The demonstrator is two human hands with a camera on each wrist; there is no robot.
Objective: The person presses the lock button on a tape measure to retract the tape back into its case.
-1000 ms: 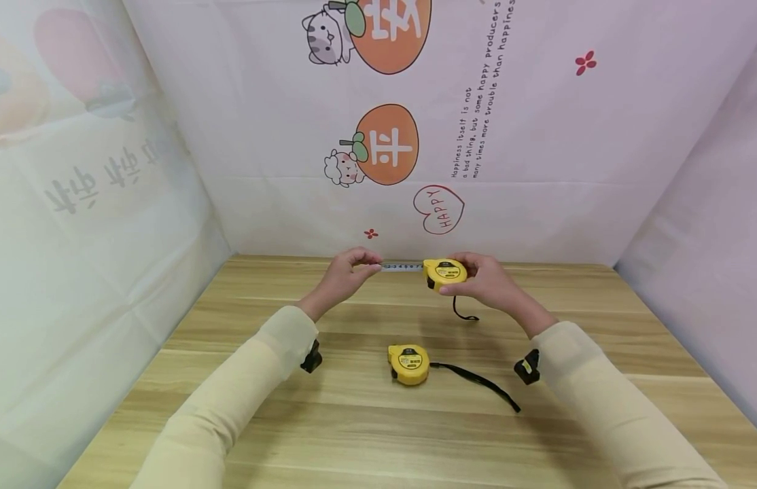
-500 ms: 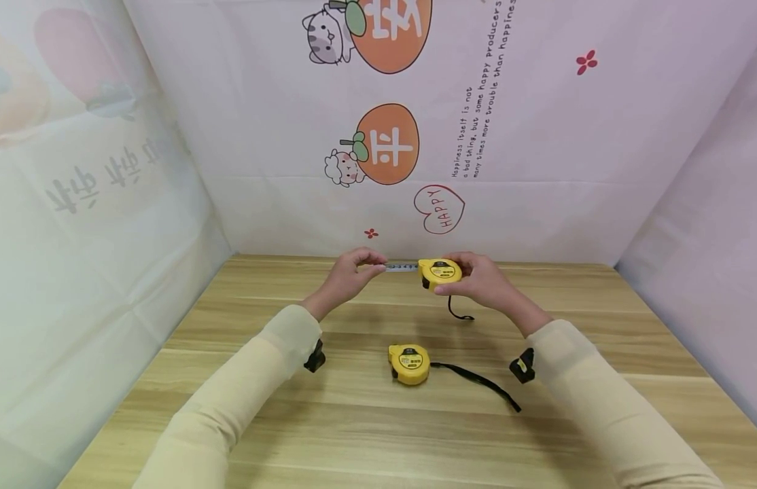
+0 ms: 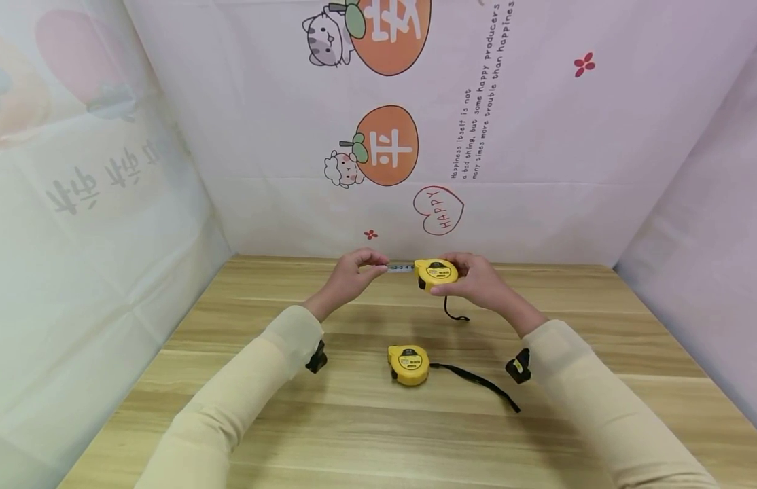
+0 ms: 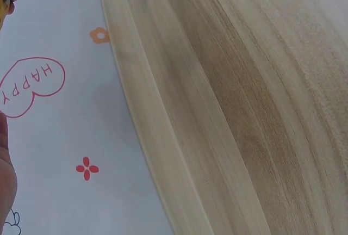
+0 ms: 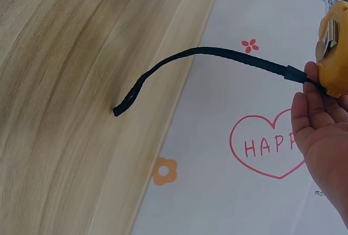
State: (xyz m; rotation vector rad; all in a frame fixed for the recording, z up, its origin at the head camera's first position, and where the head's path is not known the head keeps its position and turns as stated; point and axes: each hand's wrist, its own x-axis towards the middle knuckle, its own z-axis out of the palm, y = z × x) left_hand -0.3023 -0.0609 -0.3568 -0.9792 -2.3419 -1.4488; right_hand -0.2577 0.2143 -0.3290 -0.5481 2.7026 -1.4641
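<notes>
My right hand [image 3: 481, 280] grips a yellow tape measure [image 3: 436, 272] above the back of the table. Its black wrist strap [image 5: 201, 51] dangles from the case, shown at length in the right wrist view. A short stretch of silver blade [image 3: 401, 268] with printed numbers runs out of the case to the left. My left hand [image 3: 352, 277] pinches the end of that blade between thumb and fingers. On the table nearer to me lies a second yellow tape measure [image 3: 409, 365], its black strap [image 3: 476, 384] stretched to the right. In the left wrist view my left hand [image 4: 6, 178] barely shows at the edge.
The wooden table [image 3: 354, 435] ends at a white printed cloth [image 3: 525, 217] hanging behind it. More cloth [image 3: 109, 272] hangs along the left side and the right side. A small black camera sits at each wrist, below the sleeves.
The right hand has moved left with the tape measure, and the visible blade has become shorter. My left hand has shifted slightly right. The second tape measure has stayed in place.
</notes>
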